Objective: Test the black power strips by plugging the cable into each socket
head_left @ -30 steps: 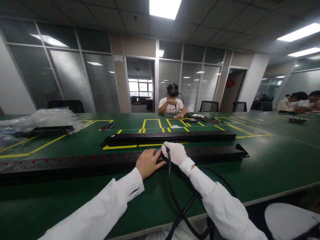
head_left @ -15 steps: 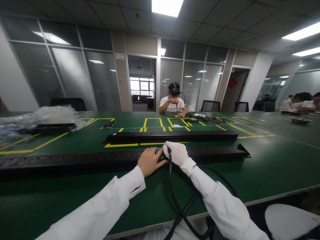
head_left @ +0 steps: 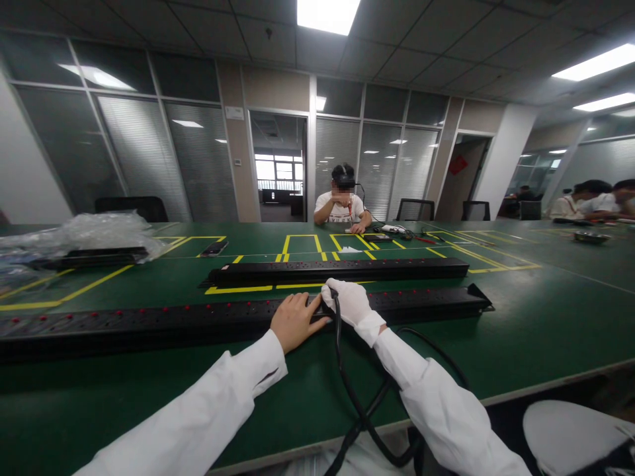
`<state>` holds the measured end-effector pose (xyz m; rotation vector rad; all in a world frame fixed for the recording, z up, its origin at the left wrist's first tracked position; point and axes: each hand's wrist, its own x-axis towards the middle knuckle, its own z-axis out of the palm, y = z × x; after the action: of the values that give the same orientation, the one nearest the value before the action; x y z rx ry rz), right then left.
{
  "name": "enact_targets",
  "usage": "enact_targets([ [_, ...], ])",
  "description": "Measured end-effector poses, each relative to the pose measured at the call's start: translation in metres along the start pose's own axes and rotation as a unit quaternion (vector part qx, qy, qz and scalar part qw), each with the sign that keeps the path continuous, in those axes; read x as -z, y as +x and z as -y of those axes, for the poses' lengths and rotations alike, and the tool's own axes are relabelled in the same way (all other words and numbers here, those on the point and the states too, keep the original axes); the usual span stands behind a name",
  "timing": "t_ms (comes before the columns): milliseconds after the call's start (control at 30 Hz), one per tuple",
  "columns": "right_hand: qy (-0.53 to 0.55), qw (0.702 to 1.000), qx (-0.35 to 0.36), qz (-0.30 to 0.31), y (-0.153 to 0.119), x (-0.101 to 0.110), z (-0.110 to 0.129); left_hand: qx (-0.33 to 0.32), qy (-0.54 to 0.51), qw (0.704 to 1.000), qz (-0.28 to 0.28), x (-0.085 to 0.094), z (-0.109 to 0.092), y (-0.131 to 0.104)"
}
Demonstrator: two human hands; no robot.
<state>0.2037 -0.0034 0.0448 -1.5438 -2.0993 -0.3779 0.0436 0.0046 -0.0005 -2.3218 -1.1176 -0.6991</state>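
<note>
A long black power strip (head_left: pixel 198 324) with a row of red dots lies across the green table in front of me. My bare left hand (head_left: pixel 294 322) rests on it with the fingers flat and the thumb spread. Right beside it, my right hand (head_left: pixel 347 303), in a white glove, is closed around the end of a thick black power cable (head_left: pixel 340 360), held against the middle of the strip. The plug end is hidden by the glove. From there the cable hangs in a crossed loop over the table's near edge.
Behind lies a second black power strip (head_left: pixel 342 268). A phone (head_left: pixel 215 248) and clear plastic wrapping (head_left: pixel 109 235) are to the left. Across the table (head_left: pixel 536 317) sits a person (head_left: pixel 342 205) near some wires. A white chair (head_left: pixel 570 436) stands at the lower right.
The view has shifted very slightly. Both hands keep the same place and pose on the strip.
</note>
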Motion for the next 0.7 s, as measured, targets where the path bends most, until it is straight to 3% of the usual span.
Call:
enact_targets([
  [267,-0.024,0.998,0.057,-0.009,-0.0093,0.0084,0.0029,-0.002,-0.001,1.000,0.015,0.0029,-0.0006,0.0004],
  [700,-0.005,0.999,0.042,0.012,-0.0075,0.0086,0.0025,0.000,-0.009,1.000,0.000,0.0023,-0.0009,0.0003],
])
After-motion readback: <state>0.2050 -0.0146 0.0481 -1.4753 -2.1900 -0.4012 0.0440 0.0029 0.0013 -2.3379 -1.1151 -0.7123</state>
